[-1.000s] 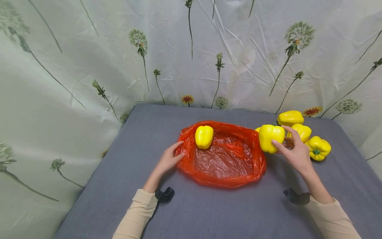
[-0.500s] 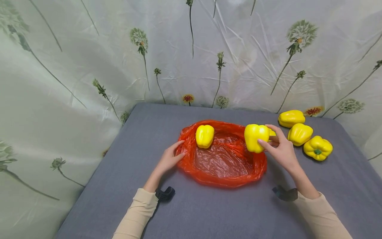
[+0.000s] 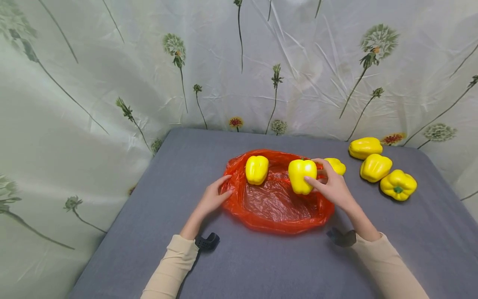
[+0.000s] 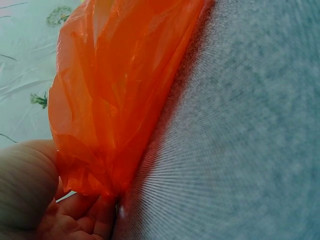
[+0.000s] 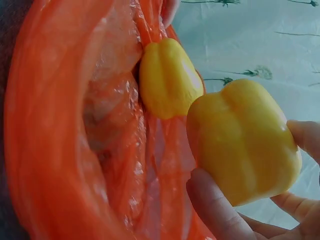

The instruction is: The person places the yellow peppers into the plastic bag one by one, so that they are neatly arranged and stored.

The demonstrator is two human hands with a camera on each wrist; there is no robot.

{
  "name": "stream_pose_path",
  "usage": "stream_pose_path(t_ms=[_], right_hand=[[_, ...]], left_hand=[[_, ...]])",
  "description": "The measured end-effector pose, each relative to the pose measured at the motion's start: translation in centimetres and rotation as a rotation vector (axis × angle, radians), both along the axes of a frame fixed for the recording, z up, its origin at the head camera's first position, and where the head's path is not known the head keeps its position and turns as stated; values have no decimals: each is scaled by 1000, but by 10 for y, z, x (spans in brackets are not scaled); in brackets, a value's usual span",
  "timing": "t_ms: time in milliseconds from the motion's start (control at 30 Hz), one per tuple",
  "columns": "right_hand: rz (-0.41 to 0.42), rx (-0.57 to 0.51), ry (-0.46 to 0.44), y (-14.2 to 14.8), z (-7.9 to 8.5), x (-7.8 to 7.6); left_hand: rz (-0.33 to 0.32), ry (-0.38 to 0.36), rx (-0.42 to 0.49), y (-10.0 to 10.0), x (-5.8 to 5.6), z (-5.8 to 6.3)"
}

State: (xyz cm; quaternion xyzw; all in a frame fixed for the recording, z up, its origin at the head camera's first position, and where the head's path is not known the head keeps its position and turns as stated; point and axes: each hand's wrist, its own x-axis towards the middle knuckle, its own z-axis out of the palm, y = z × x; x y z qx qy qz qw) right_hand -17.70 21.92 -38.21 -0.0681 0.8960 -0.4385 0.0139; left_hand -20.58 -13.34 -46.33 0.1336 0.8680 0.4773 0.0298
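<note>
A red plastic bag lies spread wide on the table, its mouth facing up. Inside it, at the left, rests one yellow bell pepper. My left hand holds the bag's left edge; in the left wrist view the red plastic gathers between thumb and fingers. Over the right half of the bag, my right hand grips another yellow bell pepper between thumb and fingers. The right wrist view has this held pepper close up, apart from the pepper in the bag.
Right of the bag, a yellow pepper lies partly behind my right hand. Further right are more peppers: one at the back, one below it and one showing its green stem. A flower-printed curtain hangs behind the grey table.
My right hand has carried its pepper leftward, from the bag's right edge to above its opening, uncovering the peppers at the right. The left hand has stayed at the bag's edge.
</note>
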Motion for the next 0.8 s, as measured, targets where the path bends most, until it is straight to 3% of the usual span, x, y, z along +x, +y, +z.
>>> stream_pose_path(t_ms=[433,800], right_hand=[[45,-121,-141,-26,-25,-24],[19,-115,-135,-39,-37,-33]], left_hand=[[1,-8,-11,0,0,-1],[9,-33,4,0,0,0]])
